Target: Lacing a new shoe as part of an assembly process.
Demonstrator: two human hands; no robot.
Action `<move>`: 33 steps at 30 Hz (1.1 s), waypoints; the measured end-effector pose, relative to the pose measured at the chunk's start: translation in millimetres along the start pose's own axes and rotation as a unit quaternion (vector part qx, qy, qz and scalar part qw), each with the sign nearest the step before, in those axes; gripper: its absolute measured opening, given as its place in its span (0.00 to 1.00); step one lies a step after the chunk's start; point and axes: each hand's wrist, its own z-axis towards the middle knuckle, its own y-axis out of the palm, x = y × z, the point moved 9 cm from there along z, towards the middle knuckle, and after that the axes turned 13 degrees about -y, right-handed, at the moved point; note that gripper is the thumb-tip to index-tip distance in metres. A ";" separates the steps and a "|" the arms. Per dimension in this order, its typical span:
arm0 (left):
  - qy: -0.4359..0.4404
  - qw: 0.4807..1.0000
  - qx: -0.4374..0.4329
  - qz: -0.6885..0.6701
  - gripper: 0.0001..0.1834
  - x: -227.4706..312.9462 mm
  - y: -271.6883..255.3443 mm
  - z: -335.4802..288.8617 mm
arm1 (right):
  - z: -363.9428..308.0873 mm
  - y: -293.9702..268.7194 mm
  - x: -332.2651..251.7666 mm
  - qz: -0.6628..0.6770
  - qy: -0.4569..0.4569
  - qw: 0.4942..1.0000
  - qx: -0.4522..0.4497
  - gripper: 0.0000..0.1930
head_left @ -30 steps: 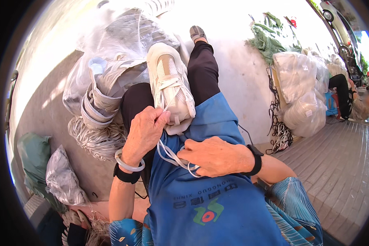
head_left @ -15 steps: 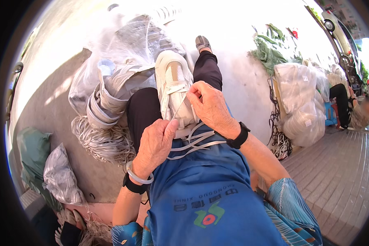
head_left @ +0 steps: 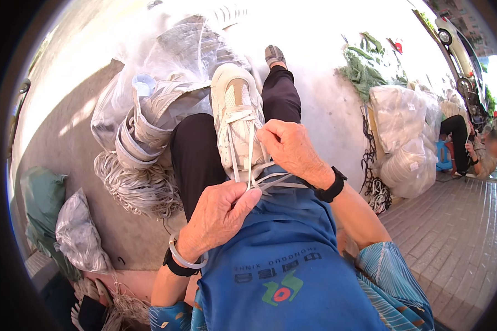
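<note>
A cream-white sneaker (head_left: 236, 94) lies across my lap, toe pointing away. Its front eyelets are laced, and loose white shoelace (head_left: 250, 151) runs from them toward me. My left hand (head_left: 218, 215) pinches the lace between thumb and forefinger just below the shoe's opening. My right hand (head_left: 295, 151) is closed, with its curled fingertips at the lace along the shoe's right edge; the tips are partly hidden. Slack lace ends trail to the right over my blue apron (head_left: 281, 243), passing under my right wrist.
On the left, a clear plastic bag (head_left: 113, 107) holds grey shoe parts, beside a heap of pale laces (head_left: 138, 185). A green sack (head_left: 41, 198) and a grey plastic bag (head_left: 82, 234) lie farther left. Wrapped bundles (head_left: 398, 118) stand at right; another person (head_left: 483, 154) sits beyond.
My left hand has shifted right and slightly toward me, drawing the lace down. My right hand has moved a little right and nearer me. Two lace strands now stretch over the shoe.
</note>
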 end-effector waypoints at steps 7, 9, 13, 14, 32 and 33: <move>0.036 0.978 -0.143 -0.148 0.25 29.1 35.3 -4.3 | -45.0 70.0 -23.4 0.619 0.339 0.708 -0.031 0.16; -0.020 0.968 -0.204 -0.146 0.24 12.5 33.0 -14.5 | -38.6 73.7 -27.1 0.685 0.293 0.666 -0.045 0.14; -0.021 0.925 0.000 -0.380 0.25 -61.6 -54.9 -36.9 | -47.4 45.0 14.7 0.525 0.293 0.798 -0.030 0.10; -0.015 0.892 0.059 -0.447 0.25 -77.4 -81.2 -49.3 | -49.7 32.6 23.3 0.513 0.315 0.798 -0.001 0.10; 0.205 0.550 0.526 -0.615 0.11 -266.1 -337.1 -304.7 | -63.9 -58.8 127.1 0.284 0.289 0.913 -0.054 0.10; 0.179 0.617 0.456 -0.615 0.15 -266.0 -335.1 -292.4 | -64.4 -52.8 134.6 0.284 0.287 0.913 -0.055 0.10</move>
